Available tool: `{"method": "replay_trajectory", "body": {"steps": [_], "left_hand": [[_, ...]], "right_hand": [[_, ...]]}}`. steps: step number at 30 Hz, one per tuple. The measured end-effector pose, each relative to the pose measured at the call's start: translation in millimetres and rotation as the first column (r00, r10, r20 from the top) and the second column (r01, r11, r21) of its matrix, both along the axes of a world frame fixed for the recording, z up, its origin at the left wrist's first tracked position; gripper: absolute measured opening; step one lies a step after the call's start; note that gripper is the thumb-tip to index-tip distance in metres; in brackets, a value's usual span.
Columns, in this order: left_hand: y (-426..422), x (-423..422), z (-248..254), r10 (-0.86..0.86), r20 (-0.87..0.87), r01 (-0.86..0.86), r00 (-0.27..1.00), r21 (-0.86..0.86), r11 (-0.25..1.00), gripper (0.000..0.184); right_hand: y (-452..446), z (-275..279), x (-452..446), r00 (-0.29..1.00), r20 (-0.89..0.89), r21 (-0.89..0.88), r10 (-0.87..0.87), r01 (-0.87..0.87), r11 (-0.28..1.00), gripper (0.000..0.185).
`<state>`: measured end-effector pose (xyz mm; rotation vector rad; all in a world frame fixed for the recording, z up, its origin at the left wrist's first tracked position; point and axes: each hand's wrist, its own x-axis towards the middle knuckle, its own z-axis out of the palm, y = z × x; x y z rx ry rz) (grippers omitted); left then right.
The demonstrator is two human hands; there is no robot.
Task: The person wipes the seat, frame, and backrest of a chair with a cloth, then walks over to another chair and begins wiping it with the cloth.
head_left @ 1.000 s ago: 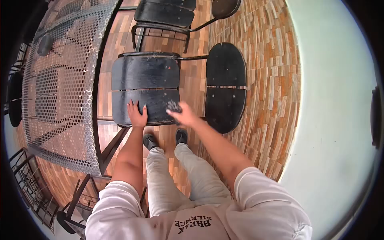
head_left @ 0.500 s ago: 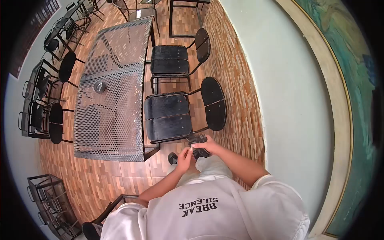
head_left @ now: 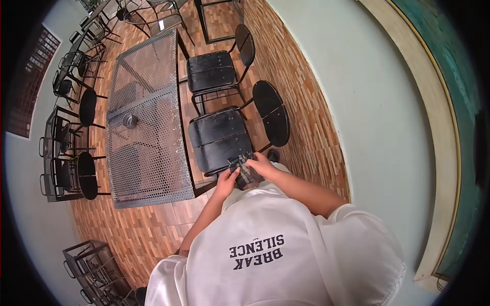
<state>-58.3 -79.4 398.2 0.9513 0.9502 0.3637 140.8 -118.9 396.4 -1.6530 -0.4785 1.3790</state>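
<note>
dark mottled cloth (head_left: 239, 162), gripped between left hand (head_left: 226, 182) and right hand (head_left: 261, 166), is by the near edge of a black chair seat (head_left: 220, 138), handling seemingly midway, not yet put down.

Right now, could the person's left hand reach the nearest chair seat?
Probably yes: the left hand is near the chair seat, with nothing visibly blocking, though it seems occupied with the dark cloth.
</note>
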Motion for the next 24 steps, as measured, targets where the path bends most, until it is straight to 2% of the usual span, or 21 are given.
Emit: {"method": "replay_trajectory", "body": {"steps": [3,6,8,10,11,12,13,16,17,18,19,20,22,24], "left_hand": [[3,21,-4,0.038,-0.076,-0.039,0.996,-0.01,0.999,0.029],[14,47,-7,0.039,-0.172,-0.049,0.984,-0.053,0.997,0.03],[31,69,-17,0.073,-0.178,-0.068,0.981,0.034,0.997,0.03],[50,94,-14,0.076,-0.205,-0.065,0.976,0.064,0.996,0.03],[60,116,-3,0.156,-0.209,-0.112,0.966,0.206,0.972,0.029],[73,137,6,0.228,-0.197,-0.151,0.954,0.341,0.928,0.028],[88,147,2,0.21,-0.202,-0.138,0.957,0.318,0.938,0.028],[113,183,-9,0.242,-0.265,-0.172,0.933,0.262,0.95,0.026],[119,189,-1,0.308,-0.266,-0.246,0.913,0.242,0.939,0.027],[129,192,5,0.378,-0.274,-0.32,0.884,0.235,0.918,0.027],[134,195,3,0.39,-0.295,-0.332,0.872,0.227,0.915,0.027],[136,196,1,0.427,-0.263,-0.369,0.865,0.242,0.897,0.029],[136,190,-6,0.484,-0.277,-0.422,0.83,0.254,0.87,0.032],[144,182,-24,0.549,-0.226,-0.518,0.805,0.187,0.835,0.036]], "right_hand": [[1,-16,40,0.935,0.283,0.073,0.212,-0.241,0.968,0.031],[19,-45,72,0.953,0.186,0.085,0.237,-0.256,0.963,0.029],[31,-58,89,0.961,0.114,0.082,0.251,-0.261,0.962,0.028],[63,-54,110,0.943,0.186,0.03,0.277,-0.287,0.957,0.026],[80,-54,121,0.948,0.168,0.024,0.27,-0.277,0.96,0.026],[97,-55,132,0.959,0.032,0.031,0.28,-0.281,0.959,0.025],[107,-56,148,0.954,-0.096,0.028,0.284,-0.282,0.959,0.024],[130,-59,198,0.958,-0.088,0.005,0.272,-0.273,0.962,0.021],[134,-60,208,0.97,0.134,0.045,0.204,-0.212,0.976,0.019],[143,-63,213,0.932,0.342,0.111,0.121,-0.167,0.98,0.018],[147,-70,224,0.804,0.59,0.212,-0.075,-0.065,0.975,0.021],[143,-80,237,0.595,0.757,0.335,-0.269,-0.001,0.942,0.025],[145,-79,246,0.184,0.901,0.365,-0.393,0.169,0.915,0.03],[139,-101,237,0.225,0.926,0.187,-0.303,0.422,0.887,0.04]]}}
